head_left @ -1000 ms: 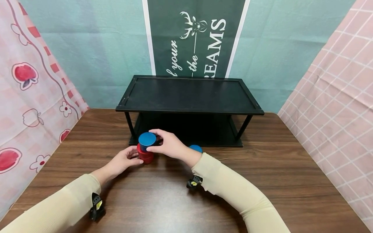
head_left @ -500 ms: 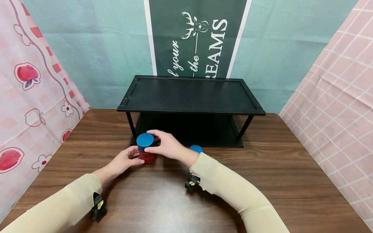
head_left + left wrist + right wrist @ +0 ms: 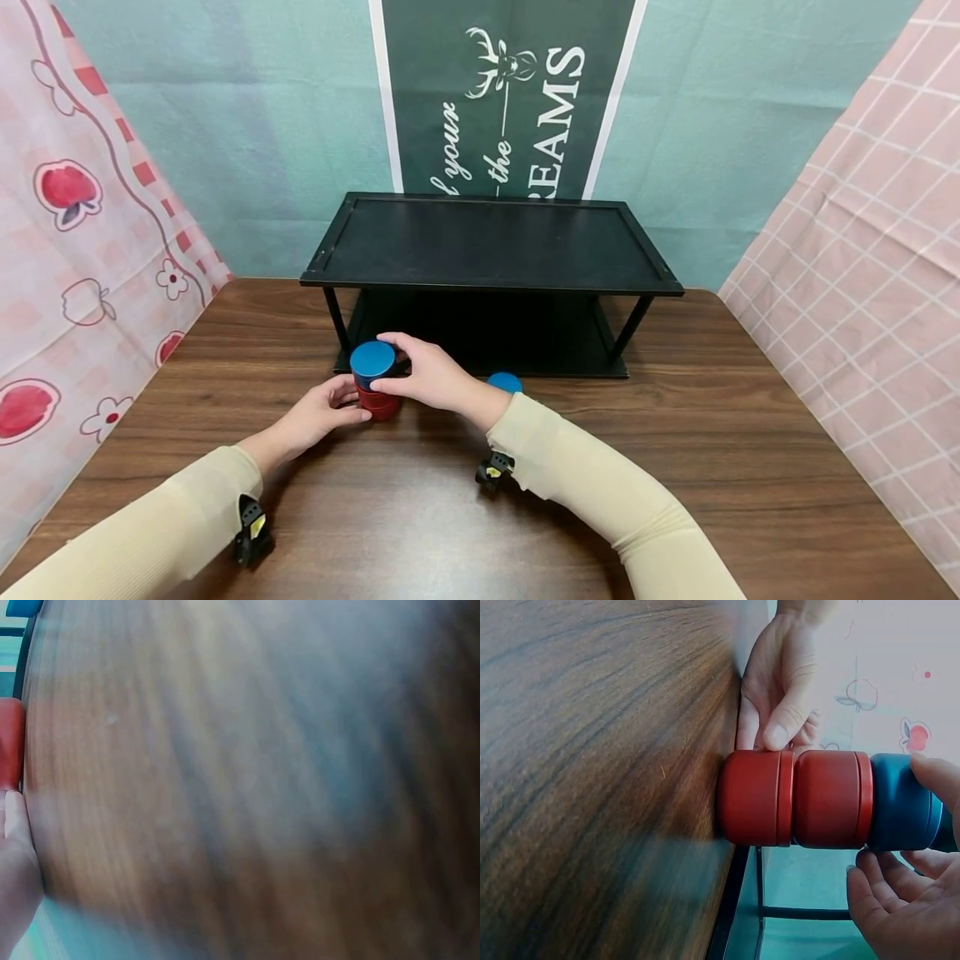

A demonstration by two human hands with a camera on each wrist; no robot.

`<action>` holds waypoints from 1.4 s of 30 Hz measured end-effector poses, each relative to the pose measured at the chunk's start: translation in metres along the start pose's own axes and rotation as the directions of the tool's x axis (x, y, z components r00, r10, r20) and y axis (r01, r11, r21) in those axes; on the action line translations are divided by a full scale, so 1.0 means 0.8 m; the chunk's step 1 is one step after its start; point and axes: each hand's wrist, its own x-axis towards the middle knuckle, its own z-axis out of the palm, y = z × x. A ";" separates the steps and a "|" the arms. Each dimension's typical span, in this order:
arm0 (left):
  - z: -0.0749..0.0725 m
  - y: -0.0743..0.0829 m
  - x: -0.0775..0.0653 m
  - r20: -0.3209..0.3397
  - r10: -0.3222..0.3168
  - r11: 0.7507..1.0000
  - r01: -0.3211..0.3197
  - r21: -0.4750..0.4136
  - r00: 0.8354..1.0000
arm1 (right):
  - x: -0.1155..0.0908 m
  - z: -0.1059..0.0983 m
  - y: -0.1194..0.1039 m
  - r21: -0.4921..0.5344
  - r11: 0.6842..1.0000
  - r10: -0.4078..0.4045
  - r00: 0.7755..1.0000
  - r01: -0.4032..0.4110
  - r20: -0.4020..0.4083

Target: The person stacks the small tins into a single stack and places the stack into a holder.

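Observation:
Two red canisters form an upright stack on the table: the lower red canister point(image 3: 748, 799) stands on the wood and the upper red canister point(image 3: 829, 799) on top of it. A blue canister point(image 3: 372, 360) sits in line at the top of this column. My right hand point(image 3: 431, 377) holds the blue one between thumb and fingers. Down at the base, my left hand point(image 3: 315, 415) has its thumb and fingers around the side of the lower red canister. Only a sliver of red canister point(image 3: 10, 742) shows in the left wrist view.
Behind the hands stands a black two-tier rack point(image 3: 487, 242) with thin posts. Another blue canister point(image 3: 505, 382) is near its front edge, partly hidden by my right forearm. The wooden table point(image 3: 420, 517) reaches to cloth hangings on three sides.
My right hand has shifted slightly left and brought the blue canister over the red stack, covering the upper red top. During the last half second both hands stay almost still.

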 end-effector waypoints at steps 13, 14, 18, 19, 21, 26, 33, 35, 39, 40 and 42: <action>0.001 -0.003 0.001 -0.007 -0.013 1.000 0.013 0.014 1.000 | -0.014 -0.009 0.007 -0.017 1.000 0.006 1.000 -0.006 -0.001; 0.001 -0.003 0.001 -0.010 -0.017 1.000 0.017 0.014 1.000 | -0.016 -0.011 0.007 -0.019 1.000 0.006 1.000 -0.006 -0.002; 0.000 -0.004 0.000 -0.013 -0.012 1.000 0.013 0.025 1.000 | -0.021 -0.015 0.009 -0.021 1.000 0.007 1.000 -0.007 -0.003; -0.001 -0.004 0.000 -0.010 -0.010 1.000 0.010 0.028 1.000 | -0.023 -0.016 0.010 -0.020 1.000 0.007 1.000 -0.008 -0.004; -0.002 -0.005 -0.001 -0.009 -0.013 0.999 0.014 0.030 1.000 | -0.027 -0.020 0.012 -0.012 1.000 0.004 1.000 -0.005 -0.007; -0.002 -0.004 0.000 -0.013 -0.014 0.999 0.014 0.038 1.000 | -0.039 -0.031 0.024 0.000 1.000 -0.012 1.000 0.012 -0.029; 0.000 -0.002 0.000 -0.010 -0.007 0.999 0.008 0.039 1.000 | -0.055 -0.046 0.039 -0.020 1.000 -0.009 0.998 0.008 -0.058; -0.001 -0.003 0.000 -0.009 -0.006 1.000 0.007 0.030 1.000 | -0.059 -0.050 0.042 -0.021 1.000 -0.009 0.998 0.008 -0.069; -0.002 -0.004 0.000 -0.010 -0.011 1.000 0.011 0.020 1.000 | -0.069 -0.058 0.047 -0.031 0.999 -0.007 0.997 0.004 -0.080; -0.002 -0.005 0.000 -0.009 -0.007 1.000 0.008 0.022 1.000 | -0.071 -0.061 0.048 -0.034 0.999 -0.004 0.997 0.002 -0.080; -0.002 -0.005 0.001 -0.014 -0.008 1.000 0.008 0.024 1.000 | -0.078 -0.066 0.050 -0.042 0.999 0.004 0.996 -0.008 -0.085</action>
